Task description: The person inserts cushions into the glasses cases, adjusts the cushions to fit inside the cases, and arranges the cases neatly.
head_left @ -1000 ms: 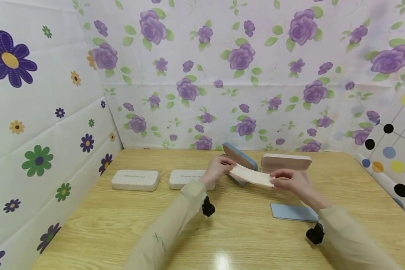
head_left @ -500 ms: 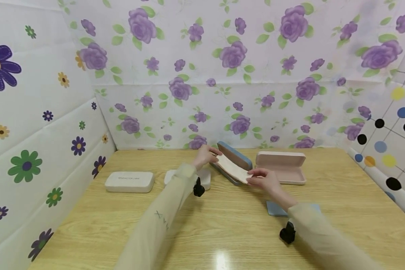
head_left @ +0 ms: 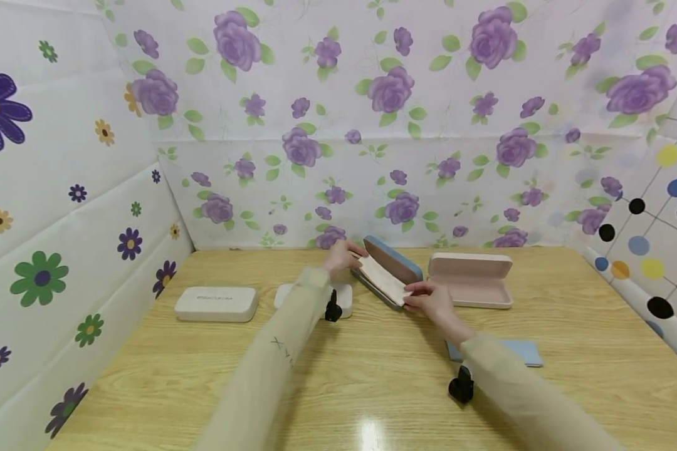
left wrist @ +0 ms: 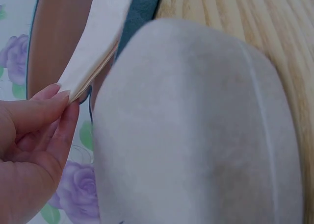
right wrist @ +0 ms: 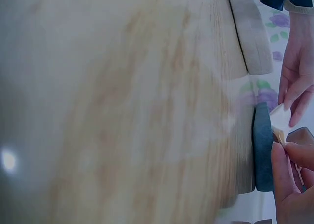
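Observation:
A folded cream cloth (head_left: 382, 275) lies lengthwise over the base of an opened blue glasses case (head_left: 396, 258), whose brown-lined lid stands up behind it. My left hand (head_left: 340, 258) pinches the cloth's far left end between thumb and fingers, plain in the left wrist view, where the cloth (left wrist: 93, 47) shows stacked layers. At the near right end, my right hand (head_left: 431, 302) pinches the other corner, close to the case's edge. From the right wrist view, the blue case (right wrist: 263, 150) stands beside the fingers; its inside is mostly hidden.
A closed white glasses case (head_left: 217, 304) sits at the left; another white case (head_left: 343, 299) is partly behind my left sleeve. To the right stands an open white case (head_left: 469, 280) with pink lining. A folded blue cloth (head_left: 521, 352) lies partly under my right forearm.
Both hands have moved left and the cream cloth has come down from in front of the blue case into its opening, turning to line up with it. The grip holds at both ends.

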Action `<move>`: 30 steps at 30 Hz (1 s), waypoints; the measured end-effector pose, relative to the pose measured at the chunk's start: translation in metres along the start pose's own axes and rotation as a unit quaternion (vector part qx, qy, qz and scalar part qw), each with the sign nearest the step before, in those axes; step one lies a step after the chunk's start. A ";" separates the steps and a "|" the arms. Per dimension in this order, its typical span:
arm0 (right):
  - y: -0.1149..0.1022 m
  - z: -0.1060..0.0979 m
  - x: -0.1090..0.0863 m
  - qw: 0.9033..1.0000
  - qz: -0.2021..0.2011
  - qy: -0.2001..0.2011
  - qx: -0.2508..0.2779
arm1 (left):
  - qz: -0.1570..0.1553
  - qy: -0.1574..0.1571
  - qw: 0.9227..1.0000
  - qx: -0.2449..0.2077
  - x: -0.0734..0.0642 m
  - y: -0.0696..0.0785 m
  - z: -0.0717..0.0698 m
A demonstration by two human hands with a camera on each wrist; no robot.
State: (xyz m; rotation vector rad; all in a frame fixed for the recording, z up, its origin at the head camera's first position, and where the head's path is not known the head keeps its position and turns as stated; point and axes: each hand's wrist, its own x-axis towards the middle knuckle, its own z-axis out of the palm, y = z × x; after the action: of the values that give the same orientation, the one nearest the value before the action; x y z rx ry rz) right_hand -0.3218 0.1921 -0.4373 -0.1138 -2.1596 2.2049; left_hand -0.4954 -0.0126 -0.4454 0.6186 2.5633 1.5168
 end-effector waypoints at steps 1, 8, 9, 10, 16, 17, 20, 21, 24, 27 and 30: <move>0.001 0.001 0.000 1.000 0.002 0.004 -0.002 | 0.006 0.000 1.000 0.004 0.016 -0.023 0.004; 0.005 0.004 0.000 1.000 0.007 0.016 -0.014 | 0.003 0.010 1.000 0.001 0.079 -0.111 0.020; 0.004 0.005 0.000 1.000 0.007 0.015 -0.015 | 0.000 0.010 1.000 0.000 0.076 -0.107 0.019; 0.003 0.005 0.000 1.000 0.007 0.015 -0.015 | -0.003 0.009 1.000 -0.001 0.073 -0.101 0.018; 0.000 0.007 0.000 1.000 0.011 0.018 -0.012 | -0.012 0.011 0.999 0.045 0.048 -0.057 0.015; 0.000 0.007 0.000 1.000 0.010 0.020 -0.014 | -0.010 0.008 0.999 0.046 0.048 -0.056 0.014; -0.002 0.008 0.000 0.999 0.011 0.025 -0.024 | 0.012 0.008 0.999 0.039 0.055 -0.065 0.013; -0.002 0.008 0.000 0.999 0.013 0.029 -0.026 | 0.005 0.007 0.999 0.044 0.057 -0.065 0.013; -0.002 0.008 0.000 0.999 0.014 0.030 -0.033 | 0.002 0.009 0.999 0.050 0.047 -0.053 0.011; -0.003 0.007 0.001 0.999 0.014 0.029 -0.034 | -0.018 0.004 0.999 0.032 0.016 -0.013 0.005; -0.003 0.006 0.001 0.999 0.014 0.024 -0.036 | 0.002 0.006 1.000 0.006 0.039 -0.047 0.008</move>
State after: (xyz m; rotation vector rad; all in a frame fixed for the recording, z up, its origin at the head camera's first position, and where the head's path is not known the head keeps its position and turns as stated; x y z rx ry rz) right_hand -0.3237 0.1868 -0.4343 -0.2004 -2.2245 2.1167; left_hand -0.5421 -0.0107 -0.4847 0.6178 2.5838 1.5114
